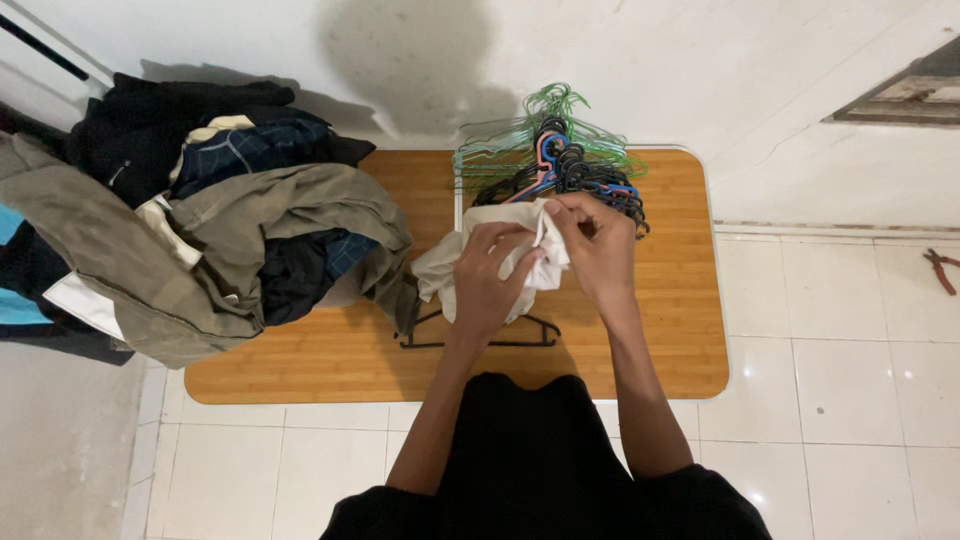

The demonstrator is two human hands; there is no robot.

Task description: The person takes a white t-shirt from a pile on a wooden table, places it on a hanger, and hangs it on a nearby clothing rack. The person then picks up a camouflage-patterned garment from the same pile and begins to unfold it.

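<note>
The fingers of the left hand (487, 277) and right hand (597, 245) are clamped on a crumpled white cloth garment (452, 264). It is over a black plastic hanger (478, 336) on the low wooden table (680, 340). Far of the hands lies a heap of green and black hangers (560, 150), and at the left a pile of olive and dark clothes (200, 220).

The person wore a black short-sleeved top, its sleeves ending above the elbows at the bottom centre of the frame, and dark clothing below. Both forearms were bare, without watch, ring or glove.
</note>
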